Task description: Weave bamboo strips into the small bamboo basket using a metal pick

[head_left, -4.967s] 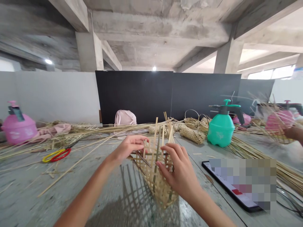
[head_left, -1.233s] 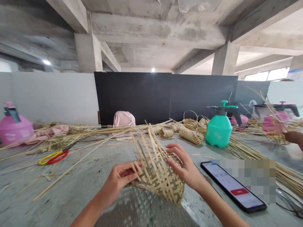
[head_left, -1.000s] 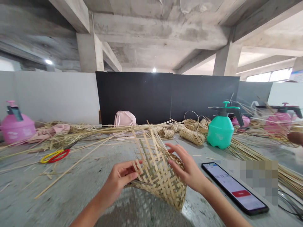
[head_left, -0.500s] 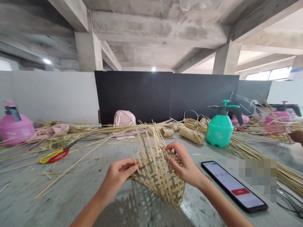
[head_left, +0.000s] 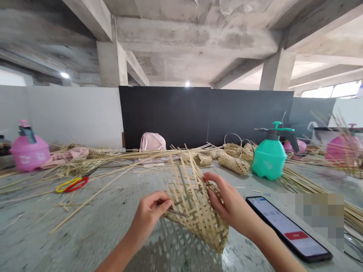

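Note:
I hold a small half-woven bamboo basket (head_left: 195,211) tilted on its side above the grey table (head_left: 99,223), its loose strip ends pointing up and away. My left hand (head_left: 150,215) pinches a strip at the basket's left edge, fingers closed on it. My right hand (head_left: 231,206) cups the basket's right side, fingers curled round the weave near its open end.
A phone (head_left: 289,228) with a lit screen lies right of my right arm. Red and yellow scissors (head_left: 70,184) lie to the left among loose bamboo strips (head_left: 113,158). A green spray bottle (head_left: 269,156), pink spray bottles (head_left: 28,151), finished small baskets (head_left: 234,163) and a pink bag (head_left: 153,141) stand further back.
Five seconds ago the basket stood upright; it now lies tilted with its base toward me. In the last second my left fingers closed on the left strip and my right hand settled onto the weave.

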The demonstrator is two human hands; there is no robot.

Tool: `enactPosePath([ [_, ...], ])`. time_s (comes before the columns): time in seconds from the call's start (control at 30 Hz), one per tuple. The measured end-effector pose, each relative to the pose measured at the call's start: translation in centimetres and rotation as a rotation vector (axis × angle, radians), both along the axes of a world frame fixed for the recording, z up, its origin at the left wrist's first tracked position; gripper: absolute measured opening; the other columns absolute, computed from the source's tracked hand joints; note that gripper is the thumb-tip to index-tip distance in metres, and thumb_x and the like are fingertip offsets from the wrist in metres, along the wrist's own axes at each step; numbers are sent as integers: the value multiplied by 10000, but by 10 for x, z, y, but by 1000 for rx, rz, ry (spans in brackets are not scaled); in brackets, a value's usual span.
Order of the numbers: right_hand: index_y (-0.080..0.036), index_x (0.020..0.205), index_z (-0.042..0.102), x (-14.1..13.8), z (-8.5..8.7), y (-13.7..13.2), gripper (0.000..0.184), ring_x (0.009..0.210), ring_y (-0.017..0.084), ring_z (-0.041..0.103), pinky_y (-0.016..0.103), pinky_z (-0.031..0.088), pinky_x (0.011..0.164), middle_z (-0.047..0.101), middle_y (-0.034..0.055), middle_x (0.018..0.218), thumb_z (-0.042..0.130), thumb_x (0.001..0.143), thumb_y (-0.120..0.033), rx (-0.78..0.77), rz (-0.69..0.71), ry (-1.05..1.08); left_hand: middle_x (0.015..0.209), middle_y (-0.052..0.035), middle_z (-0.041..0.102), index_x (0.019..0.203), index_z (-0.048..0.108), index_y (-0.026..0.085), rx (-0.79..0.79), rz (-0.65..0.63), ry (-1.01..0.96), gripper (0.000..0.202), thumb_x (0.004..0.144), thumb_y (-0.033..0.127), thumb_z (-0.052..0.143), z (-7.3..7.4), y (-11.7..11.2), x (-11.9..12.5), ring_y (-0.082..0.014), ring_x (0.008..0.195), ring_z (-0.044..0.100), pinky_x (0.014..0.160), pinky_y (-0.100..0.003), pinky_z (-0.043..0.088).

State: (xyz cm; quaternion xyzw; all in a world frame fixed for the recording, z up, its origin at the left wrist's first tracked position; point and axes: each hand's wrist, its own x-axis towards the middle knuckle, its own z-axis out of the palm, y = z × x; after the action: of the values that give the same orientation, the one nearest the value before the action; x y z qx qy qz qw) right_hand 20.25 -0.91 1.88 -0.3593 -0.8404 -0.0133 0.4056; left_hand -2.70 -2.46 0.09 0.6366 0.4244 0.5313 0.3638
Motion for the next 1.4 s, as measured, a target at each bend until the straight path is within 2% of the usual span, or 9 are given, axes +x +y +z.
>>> enactPosePath([
  [0.2,-219,1191,389,-7,-3,-9,341,1023,246,514,412,470,826,453,131,1183,434,855,-257,72,-78,-36,616,14,481,603,560,163,35,-1,30,202,747,303,582,5,-12,9,-132,622,436,569,-217,337],
  [0.3,-225,1181,423,-12,-4,-10,314,1065,256,482,436,448,848,402,132,1250,412,867,-220,164,-105,-81,628,9,495,614,562,160,4,-10,22,199,753,301,577,4,-13,10,-137,639,444,598,-224,343],
  [0.43,-200,1075,482,-17,1,-11,242,987,229,488,396,460,802,537,94,1079,400,854,-145,198,-41,-134,648,4,517,640,568,156,-28,-21,-18,183,760,294,572,-2,-11,10,-142,667,458,631,-234,346],
  [0.57,-192,952,500,-20,6,-8,194,867,215,495,369,465,734,566,72,934,450,784,-110,172,-69,-113,639,13,500,631,555,157,-10,-27,-60,179,754,284,580,-6,-10,11,-130,653,443,619,-230,335],
  [0.83,-194,858,510,-26,6,-4,153,832,223,462,374,436,708,554,59,856,442,753,-107,175,-133,-215,637,8,511,607,532,156,-45,-58,-140,177,739,268,570,-7,-10,13,-131,647,445,616,-237,335],
  [1.03,-193,804,540,-31,0,-4,111,787,203,468,346,430,689,560,53,826,454,780,-128,248,-171,-217,575,23,494,563,500,162,-96,-2,-142,184,700,262,569,-3,-10,12,-121,595,438,577,-230,327],
  [1.13,-200,833,563,-31,-5,-6,127,794,198,486,335,429,692,562,49,820,453,808,-141,257,-158,-177,544,26,494,541,522,157,-107,53,-99,196,674,282,595,2,-11,13,-119,571,440,554,-225,325],
  [1.23,-196,921,574,-32,-8,-7,178,834,200,509,328,436,701,566,58,840,428,833,-145,230,-131,-187,564,6,554,575,597,138,-170,53,-88,199,639,320,648,2,-8,14,-128,577,473,559,-227,348],
  [1.4,-190,979,566,-38,-10,-8,215,837,209,539,339,452,690,578,65,858,394,851,-167,194,-161,-280,547,-34,607,518,619,122,-367,29,-239,245,600,342,688,-5,-3,11,-149,552,520,572,-256,385],
])
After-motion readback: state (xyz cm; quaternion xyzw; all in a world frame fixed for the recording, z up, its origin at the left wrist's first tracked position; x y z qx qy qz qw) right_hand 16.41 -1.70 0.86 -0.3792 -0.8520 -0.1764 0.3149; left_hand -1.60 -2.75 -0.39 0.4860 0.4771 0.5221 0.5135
